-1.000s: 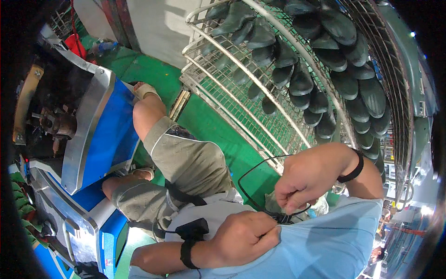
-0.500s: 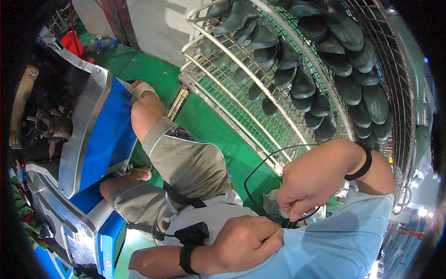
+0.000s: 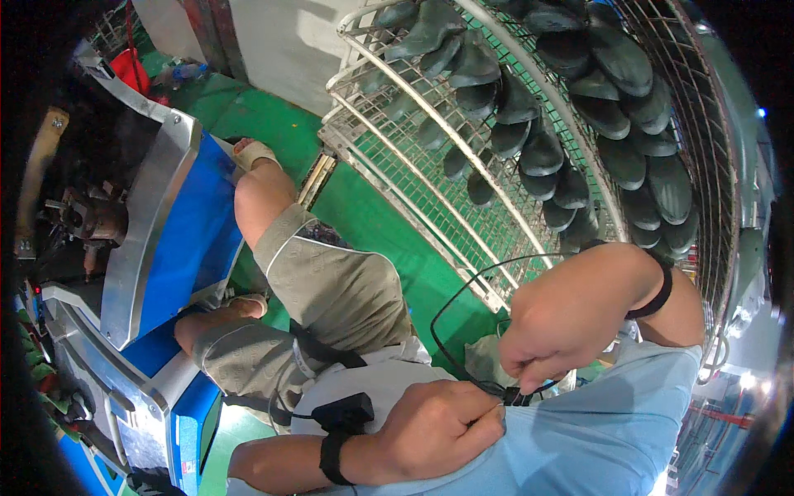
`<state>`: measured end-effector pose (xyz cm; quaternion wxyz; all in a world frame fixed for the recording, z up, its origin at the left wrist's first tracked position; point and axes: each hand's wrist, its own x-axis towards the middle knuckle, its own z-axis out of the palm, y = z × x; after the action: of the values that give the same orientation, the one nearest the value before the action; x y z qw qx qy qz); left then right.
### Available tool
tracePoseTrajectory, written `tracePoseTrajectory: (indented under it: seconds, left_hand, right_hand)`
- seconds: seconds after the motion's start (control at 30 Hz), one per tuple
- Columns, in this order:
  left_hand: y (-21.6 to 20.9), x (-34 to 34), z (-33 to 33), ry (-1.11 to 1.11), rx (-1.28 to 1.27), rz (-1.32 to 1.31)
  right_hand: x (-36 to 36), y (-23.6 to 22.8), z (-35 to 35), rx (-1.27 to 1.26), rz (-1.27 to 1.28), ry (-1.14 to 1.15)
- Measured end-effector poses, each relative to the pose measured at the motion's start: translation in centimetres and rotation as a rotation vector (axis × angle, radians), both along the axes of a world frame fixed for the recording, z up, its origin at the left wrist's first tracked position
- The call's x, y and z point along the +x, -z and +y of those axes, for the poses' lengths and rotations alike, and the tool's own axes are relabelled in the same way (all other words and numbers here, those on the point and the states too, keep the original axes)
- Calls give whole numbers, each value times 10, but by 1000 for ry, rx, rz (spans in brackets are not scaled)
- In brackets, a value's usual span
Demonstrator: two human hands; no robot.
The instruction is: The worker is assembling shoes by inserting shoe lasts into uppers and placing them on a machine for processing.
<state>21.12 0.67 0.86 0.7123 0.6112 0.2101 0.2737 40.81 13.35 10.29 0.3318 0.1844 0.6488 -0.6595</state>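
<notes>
My left hand (image 3: 447, 426) is closed at the front of the light blue shirt (image 3: 595, 422), its thumb and fingers pinching the cloth. Just above and to the right, my right hand (image 3: 571, 318) bends downward with its fingertips pressed together on a small black clip (image 3: 516, 395) on a thin cable. The black cable (image 3: 438, 326) loops out to the left of the right hand and back to the clip. A black strap circles each wrist, and a small black box (image 3: 343, 413) sits at the left one. The fingertips partly hide the clip.
A white wire rack (image 3: 430, 182) holding several dark, shoe-shaped pieces (image 3: 542, 153) stands ahead and to the right. On the left is a blue and metal machine (image 3: 178, 240). My legs in khaki shorts (image 3: 331, 281) extend over the green floor (image 3: 273, 116). A red bucket (image 3: 130, 73) stands far left.
My right hand has shifted slightly right, and its fingers have drawn closer together at the clip. My left hand stays almost in place.
</notes>
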Motion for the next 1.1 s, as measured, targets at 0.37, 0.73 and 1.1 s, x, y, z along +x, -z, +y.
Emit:
tracePoseTrajectory:
  seconds: [0.37,0.73,1.1]
  left_hand:
    - [0,-3,-1,48,-35,-19]
    - [-3,-5,-3,43,-1,10]
    - [0,-9,-4,-15,-88,-62]
  right_hand:
    - [-10,-13,-3,76,-44,-76]
    - [-18,-10,-1,75,62,-170]
    - [-18,5,1,-77,19,102]
